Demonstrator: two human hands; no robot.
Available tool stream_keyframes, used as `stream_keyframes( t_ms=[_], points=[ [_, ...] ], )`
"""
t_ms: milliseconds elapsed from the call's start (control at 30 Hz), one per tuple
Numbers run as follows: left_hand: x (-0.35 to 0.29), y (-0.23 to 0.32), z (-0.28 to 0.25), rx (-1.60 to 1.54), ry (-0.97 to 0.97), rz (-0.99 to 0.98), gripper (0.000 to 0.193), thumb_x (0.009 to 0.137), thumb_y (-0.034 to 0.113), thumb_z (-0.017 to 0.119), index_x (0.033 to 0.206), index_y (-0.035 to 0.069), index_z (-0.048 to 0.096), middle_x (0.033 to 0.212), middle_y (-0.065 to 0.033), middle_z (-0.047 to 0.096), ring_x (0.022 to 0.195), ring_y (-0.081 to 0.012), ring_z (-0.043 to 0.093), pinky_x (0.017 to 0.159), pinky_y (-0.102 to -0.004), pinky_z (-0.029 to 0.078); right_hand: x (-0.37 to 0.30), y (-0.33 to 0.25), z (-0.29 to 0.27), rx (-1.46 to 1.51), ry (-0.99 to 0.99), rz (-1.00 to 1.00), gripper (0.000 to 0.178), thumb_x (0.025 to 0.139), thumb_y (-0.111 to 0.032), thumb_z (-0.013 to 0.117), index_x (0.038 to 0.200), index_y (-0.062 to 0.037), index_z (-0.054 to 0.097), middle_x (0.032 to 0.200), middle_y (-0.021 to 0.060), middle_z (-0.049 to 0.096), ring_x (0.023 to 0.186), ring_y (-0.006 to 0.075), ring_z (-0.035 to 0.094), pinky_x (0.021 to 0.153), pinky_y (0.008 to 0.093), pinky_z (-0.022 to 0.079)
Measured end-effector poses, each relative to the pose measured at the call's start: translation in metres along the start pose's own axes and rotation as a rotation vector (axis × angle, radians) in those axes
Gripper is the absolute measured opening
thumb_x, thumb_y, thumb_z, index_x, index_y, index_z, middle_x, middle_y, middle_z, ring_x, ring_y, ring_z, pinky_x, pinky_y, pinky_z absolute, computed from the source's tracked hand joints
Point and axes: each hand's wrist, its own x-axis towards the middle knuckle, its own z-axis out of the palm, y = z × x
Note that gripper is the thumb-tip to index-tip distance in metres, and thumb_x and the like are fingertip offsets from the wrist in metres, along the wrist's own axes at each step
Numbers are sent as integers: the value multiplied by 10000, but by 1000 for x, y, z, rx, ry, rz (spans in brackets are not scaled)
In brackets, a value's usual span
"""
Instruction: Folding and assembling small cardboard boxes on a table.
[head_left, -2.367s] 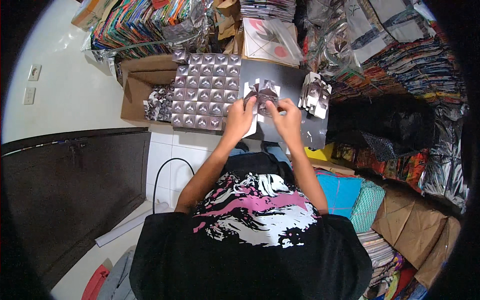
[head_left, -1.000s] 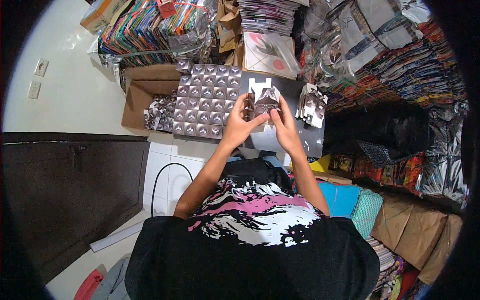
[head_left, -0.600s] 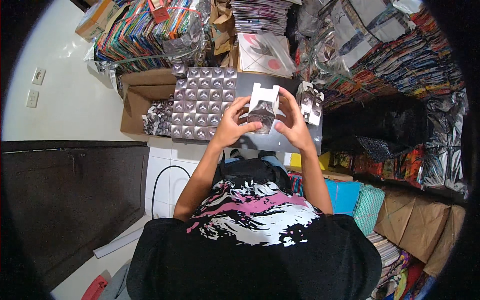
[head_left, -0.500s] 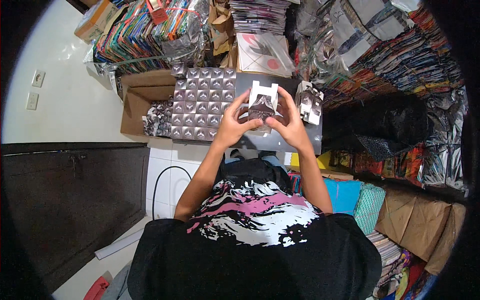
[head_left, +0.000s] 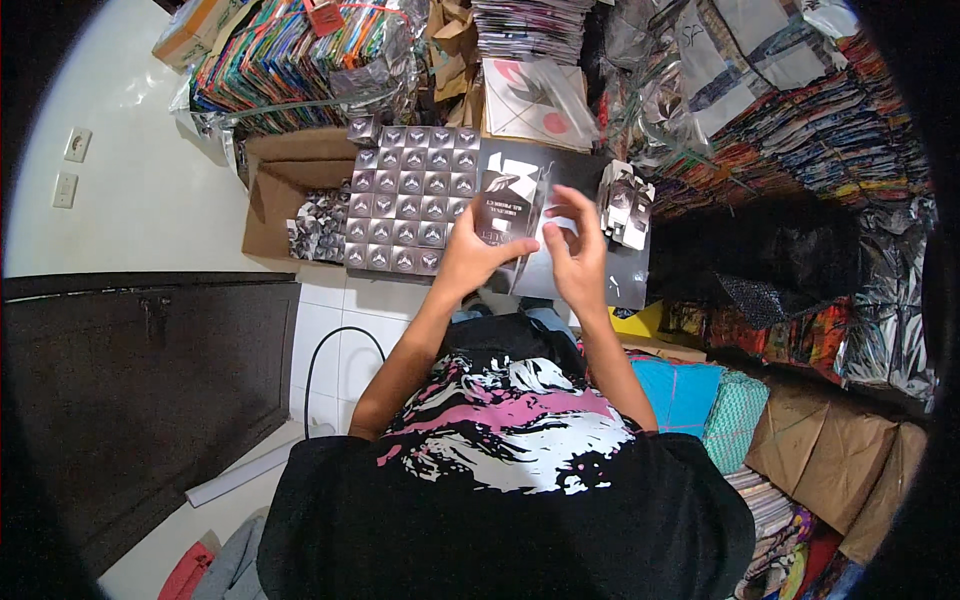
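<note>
My left hand grips a small dark printed carton by its side, thumb across the lower part. White flaps stand unfolded at the carton's far end. Just right of it, my right hand is off the carton with fingers apart and curved, holding nothing. Beneath both hands lies a dark tabletop. To the left, small closed boxes stand in tight rows with silvery-grey tops. Right of my right hand sits a small pile of unfilled-looking cartons with white flaps showing.
A brown cardboard box left of the rows holds many small cartons. Stacked packets and a paper pile rise behind the table. Wrapped bundles crowd the right side. A black cable curves over the floor.
My right hand has let go of the carton and moved slightly right, its fingers opening. The carton has turned in my left hand, showing another printed side.
</note>
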Motion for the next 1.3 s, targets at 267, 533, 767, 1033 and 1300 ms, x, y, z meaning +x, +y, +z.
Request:
stream_keyframes(
  t_ms=[267, 533, 767, 1033, 1300],
  points=[
    [-1, -10, -13, -125, -234, -39, 845, 702, 314, 1010, 1348, -14, 577, 1223, -47, 673, 1117, -133, 623, 976, -331, 530, 6, -16, -15, 377, -195, 105, 589, 916, -54, 801, 1421, -97, 501, 1316, 30, 561, 1155, 139, 594, 914, 281, 539],
    [1, 11, -2, 246, -37, 252, 1100, 722, 311, 980, 1611, 121, 360, 1125, -165, 719, 989, -284, 734, 906, -402, 566, 6, -18, -11, -49, -43, 111, 346, 925, -46, 790, 1202, -55, 584, 1128, -3, 584, 1024, 101, 584, 818, 267, 548],
    [-2, 16, -18, 429, -179, 429, 953, 821, 252, 904, 1585, 132, 346, 1255, -208, 645, 1117, -327, 691, 937, -435, 561, 16, -21, -24, -121, -122, -54, 229, 916, -57, 792, 1121, -15, 698, 1143, 84, 666, 1002, 160, 677, 780, 283, 592],
    [-9, 6, -19, 306, -252, 390, 870, 760, 241, 957, 1416, 74, 411, 1284, -150, 601, 1199, -276, 643, 1009, -436, 551, 18, -17, -33, -264, -176, -240, 234, 824, -109, 855, 914, -17, 659, 930, 81, 684, 844, 193, 640, 775, 331, 513],
    [-11, 8, -17, 293, -215, 293, 891, 722, 257, 981, 1383, 69, 414, 1321, -150, 617, 1129, -292, 699, 1011, -419, 566, 13, -43, -20, -432, -123, -316, 136, 831, -40, 806, 945, -46, 733, 918, 73, 680, 911, 253, 648, 798, 365, 530]
  ],
)
